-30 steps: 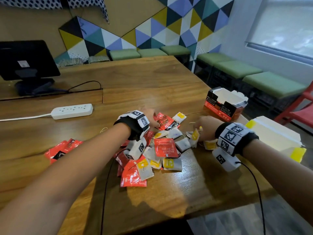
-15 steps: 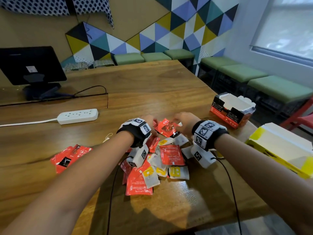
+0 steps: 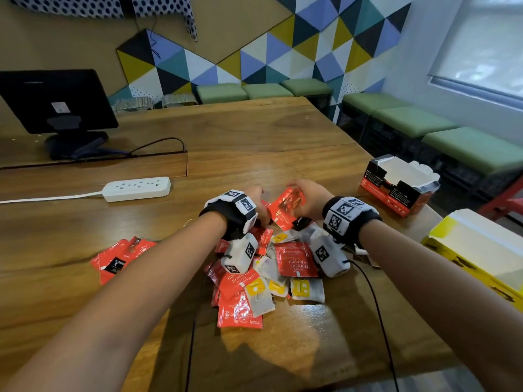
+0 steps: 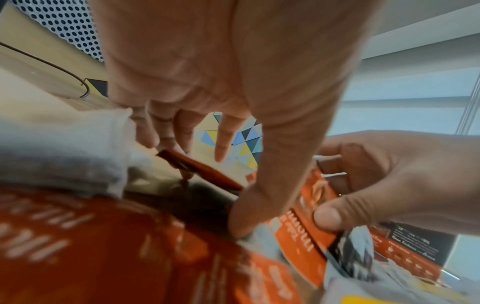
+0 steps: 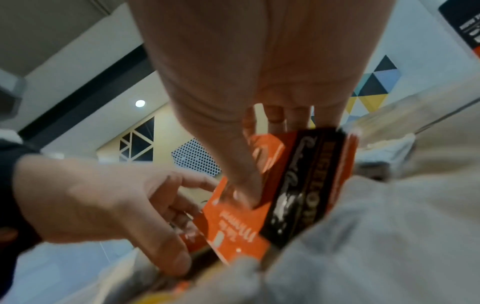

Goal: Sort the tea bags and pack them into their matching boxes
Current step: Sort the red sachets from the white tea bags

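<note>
The right hand (image 3: pixel 310 200) pinches a flat red foil tea sachet (image 3: pixel 287 207) between thumb and fingers (image 5: pixel 249 185), lifted just above the mixed heap of red sachets and white paper tea bags with yellow tags (image 3: pixel 271 275) near the front edge of the wooden worktop (image 3: pixel 254 131). The left hand (image 3: pixel 256 203) reaches into the heap beside it, fingers curled down onto another red sachet, though whether it truly grips is hard to tell. Sachets like these look light, thin, slick and bendy, so an edge pinch suits them best. The open red-and-black carton (image 3: pixel 399 183) sits toward the right edge; the yellow carton (image 3: pixel 478 250) is cut off there, its inside hidden.
</note>
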The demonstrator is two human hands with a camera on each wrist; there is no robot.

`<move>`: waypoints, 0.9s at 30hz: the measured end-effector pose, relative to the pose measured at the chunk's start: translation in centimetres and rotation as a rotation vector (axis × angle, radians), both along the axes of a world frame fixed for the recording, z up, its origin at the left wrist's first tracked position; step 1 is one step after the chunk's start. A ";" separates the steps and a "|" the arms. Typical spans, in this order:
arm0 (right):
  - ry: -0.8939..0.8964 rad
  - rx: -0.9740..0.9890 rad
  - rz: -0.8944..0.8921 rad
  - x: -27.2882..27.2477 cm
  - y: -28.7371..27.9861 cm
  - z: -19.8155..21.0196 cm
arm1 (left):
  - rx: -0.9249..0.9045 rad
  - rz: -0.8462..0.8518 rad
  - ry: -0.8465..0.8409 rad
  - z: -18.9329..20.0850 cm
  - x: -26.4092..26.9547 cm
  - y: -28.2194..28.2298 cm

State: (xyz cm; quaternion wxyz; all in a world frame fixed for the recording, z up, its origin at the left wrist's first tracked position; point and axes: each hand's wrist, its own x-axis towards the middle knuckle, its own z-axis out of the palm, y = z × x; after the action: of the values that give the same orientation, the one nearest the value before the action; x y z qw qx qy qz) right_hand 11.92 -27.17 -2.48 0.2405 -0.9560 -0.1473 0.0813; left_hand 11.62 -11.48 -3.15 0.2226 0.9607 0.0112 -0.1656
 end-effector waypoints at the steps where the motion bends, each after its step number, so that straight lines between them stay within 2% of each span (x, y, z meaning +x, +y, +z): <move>1: 0.004 0.055 -0.022 -0.1 -0.1 0.3 | -0.013 0.013 -0.008 -0.1 0.1 0.1; 6: 0.026 0.334 -0.089 -0.4 -0.6 2.2 | 0.010 -0.015 -0.087 0.5 -0.4 1.0; 11: 0.017 0.476 -0.105 -1.6 -1.7 3.5 | -0.044 -0.054 -0.207 1.8 -1.5 2.6; 15: 0.163 0.393 -0.009 -3.7 -2.2 3.8 | -0.136 -0.060 -0.261 3.5 -3.2 4.5; 18: 0.242 0.303 0.054 -5.2 -1.5 3.6 | -0.181 -0.091 -0.215 4.3 -5.0 6.1; 24: 0.252 0.414 0.105 -7.3 2.8 2.3 | -0.191 -0.035 -0.082 3.6 -9.5 10.5; 27: 0.279 0.415 0.179 -7.7 6.3 0.9 | -0.340 0.040 -0.029 2.3 -11.4 12.6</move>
State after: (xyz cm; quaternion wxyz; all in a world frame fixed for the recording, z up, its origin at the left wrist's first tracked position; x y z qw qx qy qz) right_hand 4.23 -20.88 -1.57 0.4411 -0.8489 -0.2105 0.2011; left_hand 0.22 1.07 -0.88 0.3854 0.9110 -0.0011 -0.1467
